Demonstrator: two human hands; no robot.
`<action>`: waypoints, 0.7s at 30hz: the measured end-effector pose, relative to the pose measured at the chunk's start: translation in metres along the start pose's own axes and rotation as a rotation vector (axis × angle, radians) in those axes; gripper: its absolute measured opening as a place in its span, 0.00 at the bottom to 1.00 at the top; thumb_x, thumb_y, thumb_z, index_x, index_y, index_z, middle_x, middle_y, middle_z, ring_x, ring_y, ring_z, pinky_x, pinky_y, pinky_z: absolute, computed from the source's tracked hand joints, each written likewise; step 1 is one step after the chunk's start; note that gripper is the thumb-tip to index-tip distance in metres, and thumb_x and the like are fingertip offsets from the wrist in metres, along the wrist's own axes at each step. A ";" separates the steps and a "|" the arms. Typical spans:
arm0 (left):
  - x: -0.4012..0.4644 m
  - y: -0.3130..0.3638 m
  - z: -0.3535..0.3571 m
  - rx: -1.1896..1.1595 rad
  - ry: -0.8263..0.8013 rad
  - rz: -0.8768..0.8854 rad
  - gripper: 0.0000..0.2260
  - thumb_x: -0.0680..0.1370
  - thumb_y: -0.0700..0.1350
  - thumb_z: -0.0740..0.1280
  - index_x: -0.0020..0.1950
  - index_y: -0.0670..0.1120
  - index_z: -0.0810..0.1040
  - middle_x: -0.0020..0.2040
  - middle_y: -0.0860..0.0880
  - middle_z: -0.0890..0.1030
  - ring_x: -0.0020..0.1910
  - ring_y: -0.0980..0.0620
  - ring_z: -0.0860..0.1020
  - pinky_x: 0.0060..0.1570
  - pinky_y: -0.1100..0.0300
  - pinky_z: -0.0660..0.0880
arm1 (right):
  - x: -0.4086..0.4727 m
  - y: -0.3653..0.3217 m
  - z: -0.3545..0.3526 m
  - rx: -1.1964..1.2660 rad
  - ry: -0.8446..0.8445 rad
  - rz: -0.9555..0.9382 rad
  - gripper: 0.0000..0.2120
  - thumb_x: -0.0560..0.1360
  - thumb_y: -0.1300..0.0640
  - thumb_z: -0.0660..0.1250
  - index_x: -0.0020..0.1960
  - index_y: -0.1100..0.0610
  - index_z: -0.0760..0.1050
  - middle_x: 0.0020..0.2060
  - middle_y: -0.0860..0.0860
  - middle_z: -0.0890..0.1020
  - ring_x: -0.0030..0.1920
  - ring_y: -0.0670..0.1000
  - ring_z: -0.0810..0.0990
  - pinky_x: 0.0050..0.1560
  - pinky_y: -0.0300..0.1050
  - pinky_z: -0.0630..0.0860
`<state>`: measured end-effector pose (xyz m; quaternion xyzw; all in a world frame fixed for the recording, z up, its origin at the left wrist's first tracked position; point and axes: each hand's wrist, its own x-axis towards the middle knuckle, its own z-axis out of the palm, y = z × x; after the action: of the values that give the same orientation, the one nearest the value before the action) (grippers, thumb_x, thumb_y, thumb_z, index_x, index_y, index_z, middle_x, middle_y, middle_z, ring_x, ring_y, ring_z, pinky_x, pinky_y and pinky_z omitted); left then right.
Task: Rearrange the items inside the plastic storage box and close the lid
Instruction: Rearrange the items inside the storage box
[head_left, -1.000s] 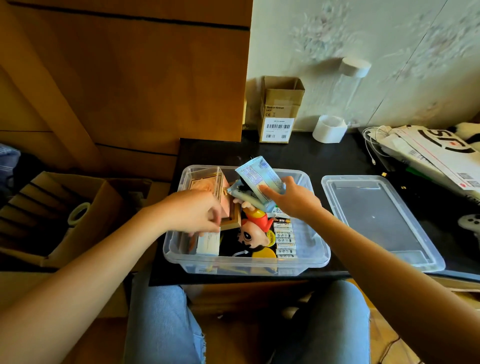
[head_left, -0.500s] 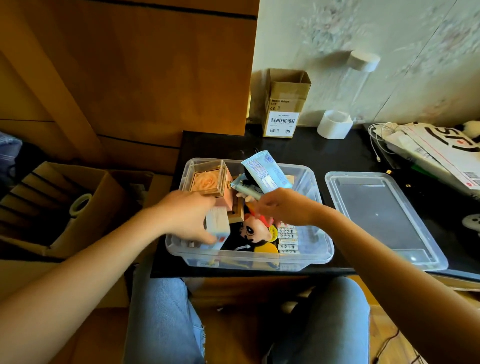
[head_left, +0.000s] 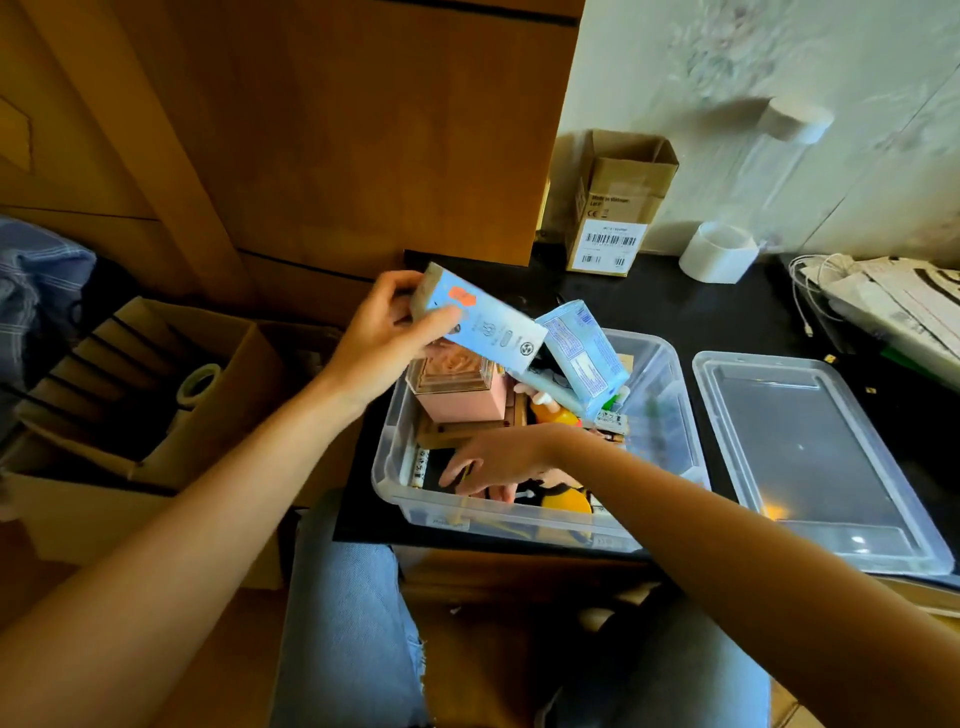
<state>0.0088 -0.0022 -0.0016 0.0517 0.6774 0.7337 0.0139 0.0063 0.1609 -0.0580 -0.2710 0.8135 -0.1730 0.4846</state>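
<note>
Head view: we see both hands over the storage box (head_left: 670, 395).
Left hand (head_left: 382, 338): fingers pinch a light blue carton (head_left: 480, 326), lifted above the pink box (head_left: 462, 389).
Right hand (head_left: 498, 457): fingers spread loose inside the box, on the items below; we can't tell what they touch.
Lid (head_left: 810, 457): off, flat beside the box, past the right fingers.

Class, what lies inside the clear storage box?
Inside the storage box: a pink box, a blue packet, batteries and a yellow toy. The right hand covers whatever lies beneath it.
</note>
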 end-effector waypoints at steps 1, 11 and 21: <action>0.001 -0.005 0.002 0.005 -0.018 -0.002 0.14 0.75 0.38 0.69 0.55 0.49 0.70 0.52 0.51 0.81 0.49 0.59 0.82 0.40 0.65 0.79 | 0.007 -0.001 0.001 -0.026 -0.022 0.031 0.17 0.80 0.54 0.58 0.67 0.56 0.70 0.45 0.53 0.79 0.34 0.45 0.77 0.41 0.36 0.76; -0.003 -0.021 0.010 0.434 -0.182 0.143 0.34 0.72 0.40 0.73 0.71 0.58 0.59 0.64 0.55 0.72 0.60 0.64 0.73 0.46 0.74 0.74 | 0.061 -0.010 0.018 -0.166 -0.162 0.259 0.20 0.79 0.57 0.56 0.67 0.68 0.68 0.65 0.66 0.72 0.64 0.65 0.73 0.61 0.55 0.74; 0.002 -0.025 0.013 0.474 -0.165 0.166 0.29 0.73 0.40 0.72 0.67 0.55 0.62 0.62 0.55 0.71 0.59 0.70 0.70 0.46 0.76 0.72 | 0.036 -0.001 0.011 -0.052 0.003 -0.076 0.07 0.78 0.58 0.59 0.51 0.50 0.75 0.36 0.53 0.76 0.34 0.49 0.69 0.36 0.39 0.67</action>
<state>0.0072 0.0130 -0.0252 0.1686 0.8203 0.5464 -0.0038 0.0023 0.1380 -0.0874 -0.3138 0.8077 -0.1706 0.4691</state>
